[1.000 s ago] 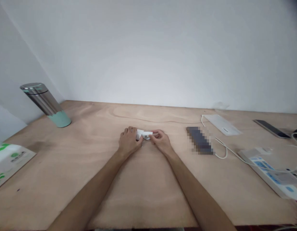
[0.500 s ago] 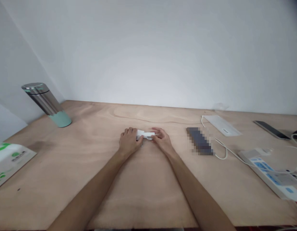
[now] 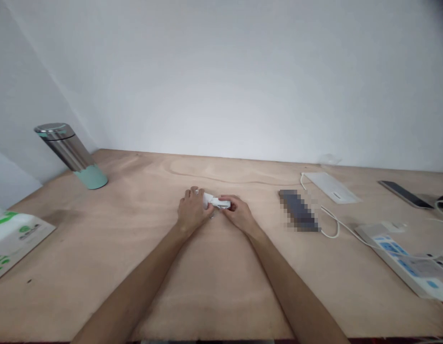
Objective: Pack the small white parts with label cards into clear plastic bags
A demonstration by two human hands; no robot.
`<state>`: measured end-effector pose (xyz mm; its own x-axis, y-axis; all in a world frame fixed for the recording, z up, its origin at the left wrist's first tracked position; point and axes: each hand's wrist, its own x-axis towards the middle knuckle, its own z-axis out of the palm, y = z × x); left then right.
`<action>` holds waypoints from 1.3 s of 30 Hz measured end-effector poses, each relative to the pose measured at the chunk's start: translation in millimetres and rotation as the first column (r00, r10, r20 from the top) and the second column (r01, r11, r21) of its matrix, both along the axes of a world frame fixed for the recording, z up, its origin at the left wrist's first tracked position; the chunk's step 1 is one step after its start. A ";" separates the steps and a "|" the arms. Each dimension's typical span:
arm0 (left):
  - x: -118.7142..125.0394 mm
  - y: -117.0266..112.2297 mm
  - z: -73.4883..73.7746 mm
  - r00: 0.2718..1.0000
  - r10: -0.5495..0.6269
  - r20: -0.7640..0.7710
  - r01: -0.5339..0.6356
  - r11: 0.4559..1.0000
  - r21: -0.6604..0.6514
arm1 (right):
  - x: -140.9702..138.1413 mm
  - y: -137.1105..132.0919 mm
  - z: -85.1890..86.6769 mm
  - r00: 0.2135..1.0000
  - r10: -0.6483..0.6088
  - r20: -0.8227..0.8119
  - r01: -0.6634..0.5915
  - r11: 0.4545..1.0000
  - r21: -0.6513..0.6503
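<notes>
Right now, the left hand (image 3: 191, 210) is bent over one end of a small white thing with straight edges (image 3: 221, 202), and its thumb and fingers hold on to it. The right hand (image 3: 241, 214) pinches the other end, with the thumb on the near side and the fingers on the far side. The white thing sits between the two hands, low over the middle of the big pale brown wooden table (image 3: 214, 286) (it is too small to tell if it is one piece or two). A tiny shiny bit (image 3: 211, 216) peeks out by the left thumb. To the right of the hands lies a dark flat slab covered by blurry squares (image 3: 299, 210). A thin white cord (image 3: 338, 225) curls next to it. Past that are a flat white pouch (image 3: 330, 186), a long white bar with blue patches (image 3: 398, 260) and a thin black slab (image 3: 404, 193). Far over on the left is a silver metal bottle with a mint green bottom (image 3: 76, 157), and nearer is a white and green packet (image 3: 22, 243). Behind it all is a plain pale wall (image 3: 221, 81).
</notes>
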<state>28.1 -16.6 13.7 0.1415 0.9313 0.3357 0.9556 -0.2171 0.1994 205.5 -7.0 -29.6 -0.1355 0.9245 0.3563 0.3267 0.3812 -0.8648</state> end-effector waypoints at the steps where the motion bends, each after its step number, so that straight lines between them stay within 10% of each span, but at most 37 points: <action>1: -0.1 0.1 -0.3 1.000 -0.001 -0.008 0.001 1.000 -0.003 | -0.7 -1.0 1.4 1.000 -0.019 0.008 0.019 1.000 0.006; 7: 1.6 0.7 -0.4 0.999 -0.006 -0.035 0.005 1.000 -0.018 | -1.1 -3.6 8.5 0.991 -0.136 0.018 0.137 0.988 -0.067; 14: -0.3 0.0 0.5 1.000 -0.019 -0.022 0.018 1.000 -0.023 | 1.9 0.6 2.7 0.998 0.038 -0.045 -0.037 0.999 0.021; 24: -5.4 4.2 -3.1 0.999 -0.049 0.004 0.049 0.997 -0.052 | 1.8 -2.6 8.2 0.987 -0.143 0.077 0.135 0.985 0.103; 39: -6.3 6.2 -7.0 0.997 -0.078 -0.006 0.078 0.997 -0.031 | 4.1 1.7 7.2 0.958 -0.241 -0.153 0.207 0.956 -0.210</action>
<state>21.8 -10.4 6.7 0.2163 0.9272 0.3059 0.9375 -0.2847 0.2001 209.6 -5.3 -22.4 0.1314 0.9765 0.1711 0.2223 0.1391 -0.9650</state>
